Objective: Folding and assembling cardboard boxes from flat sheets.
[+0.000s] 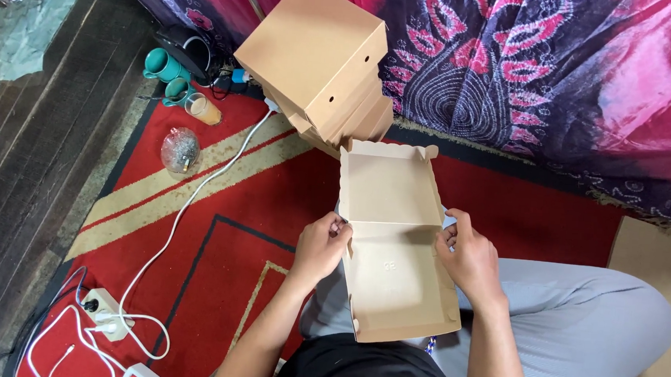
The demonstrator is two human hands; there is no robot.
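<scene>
**Both hands at the side walls of an open cardboard box**

While the open cardboard box (394, 245) rests on the person's lap above the grey trousers (573, 331), each hand grips one of its side walls near the hinge fold. Left hand (321, 245): fingers curled tight, fingertips (339, 227) pinching the left wall where lid and base meet. Right hand (466, 256): fingers bent and closed on the right wall, with the thumb (446, 244) pressed against the inner face and the other fingers on the outer face. Lid: tilted back, away from the person, scalloped front edge farthest off, inner surface exposed. Base: nearest the body, interior bare.

Behind the lid, just beside its far edge, a stack of closed cardboard boxes (319, 58) leans against a purple and pink patterned cloth (548, 70). Under everything lies a red rug (220, 205) with beige stripes. On its left part: two teal mugs (162, 65), a glass of light brown drink (202, 109) and a clear domed object (180, 148), all well apart from the hands. A white cable (189, 204) runs across the rug to a white power strip (105, 314) at lower left.
</scene>
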